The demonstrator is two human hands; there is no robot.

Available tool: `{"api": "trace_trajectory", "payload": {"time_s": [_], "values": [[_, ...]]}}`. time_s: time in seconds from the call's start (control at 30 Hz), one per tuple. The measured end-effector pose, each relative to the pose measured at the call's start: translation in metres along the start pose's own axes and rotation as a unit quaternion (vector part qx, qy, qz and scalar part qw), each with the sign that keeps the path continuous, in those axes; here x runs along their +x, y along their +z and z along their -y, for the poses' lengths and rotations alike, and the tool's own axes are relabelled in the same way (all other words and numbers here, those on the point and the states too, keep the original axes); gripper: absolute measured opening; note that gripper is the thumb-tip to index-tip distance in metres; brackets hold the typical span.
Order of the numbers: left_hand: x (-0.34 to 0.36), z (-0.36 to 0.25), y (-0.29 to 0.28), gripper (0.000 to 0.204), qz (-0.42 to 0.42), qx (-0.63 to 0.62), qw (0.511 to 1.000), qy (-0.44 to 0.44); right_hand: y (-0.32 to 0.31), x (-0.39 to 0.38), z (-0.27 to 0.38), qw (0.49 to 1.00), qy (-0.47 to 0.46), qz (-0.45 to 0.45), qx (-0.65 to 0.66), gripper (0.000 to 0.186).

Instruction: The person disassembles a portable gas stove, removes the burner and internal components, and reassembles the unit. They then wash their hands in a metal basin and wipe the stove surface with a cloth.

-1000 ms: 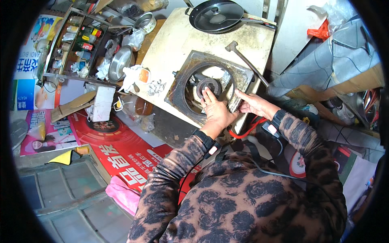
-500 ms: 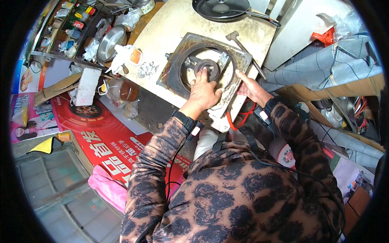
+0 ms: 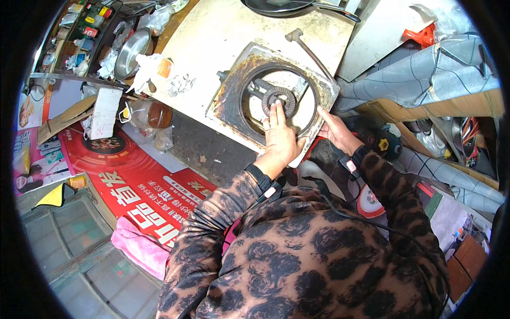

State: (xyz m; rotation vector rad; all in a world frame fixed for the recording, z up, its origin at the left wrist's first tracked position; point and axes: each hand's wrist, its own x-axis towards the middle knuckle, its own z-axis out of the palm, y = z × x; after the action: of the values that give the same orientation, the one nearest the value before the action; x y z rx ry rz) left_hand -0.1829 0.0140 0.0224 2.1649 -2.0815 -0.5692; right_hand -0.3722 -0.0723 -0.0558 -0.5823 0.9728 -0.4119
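Observation:
A rusty, square gas stove [image 3: 228, 98] with a round opening lies on the pale tabletop. Inside the opening sits a dark, ridged burner ring [image 3: 287, 99]. My left hand [image 3: 281, 139] is stretched over the near rim, its extended fingertips touching the middle of the burner. At the stove's right edge, my right hand [image 3: 338, 132] grips the frame, thumb on top and the other fingers partly hidden along the side. Just beyond the stove's far right corner lies a hammer [image 3: 311, 50] with a long handle.
Dark frying pans [image 3: 279, 6] sit at the table's far edge. To the left are a metal basin [image 3: 133, 53], a white spray bottle [image 3: 151, 72] and a shelf of bottles. A grey-wrapped duct [image 3: 393, 80] runs along the right. A window frame [image 3: 79, 255] leans at lower left.
The stove has shifted nearer and to the right relative to the hammer, with both hands on it. The red hose under its near side is now mostly hidden. The view has also shifted.

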Motion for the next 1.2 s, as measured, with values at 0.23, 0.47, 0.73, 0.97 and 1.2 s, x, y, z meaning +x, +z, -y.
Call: {"api": "trace_trajectory", "payload": {"time_s": [0.23,0.47,0.73,0.97,1.2], "values": [[-0.001,0.010,0.003,0.052,-0.028,-0.021,0.999,0.026,-0.020,0.003,0.003,0.995,0.062,-0.005,-0.083,0.077],[0.011,0.047,-0.012,0.043,-0.120,-0.189,0.974,0.040,0.005,-0.027,0.042,0.865,-0.178,-0.094,-0.459,0.026],[0.010,0.089,-0.034,0.069,-0.152,-0.130,0.979,-0.039,0.085,0.034,0.078,0.760,-0.339,-0.037,-0.553,0.030],[0.009,0.127,-0.045,0.070,-0.171,-0.090,0.975,-0.107,0.077,0.074,0.069,0.729,-0.294,0.008,-0.619,0.036],[0.021,0.119,-0.025,0.061,-0.153,-0.089,0.984,-0.006,0.071,0.086,0.071,0.719,-0.315,0.067,-0.616,0.037]]}}
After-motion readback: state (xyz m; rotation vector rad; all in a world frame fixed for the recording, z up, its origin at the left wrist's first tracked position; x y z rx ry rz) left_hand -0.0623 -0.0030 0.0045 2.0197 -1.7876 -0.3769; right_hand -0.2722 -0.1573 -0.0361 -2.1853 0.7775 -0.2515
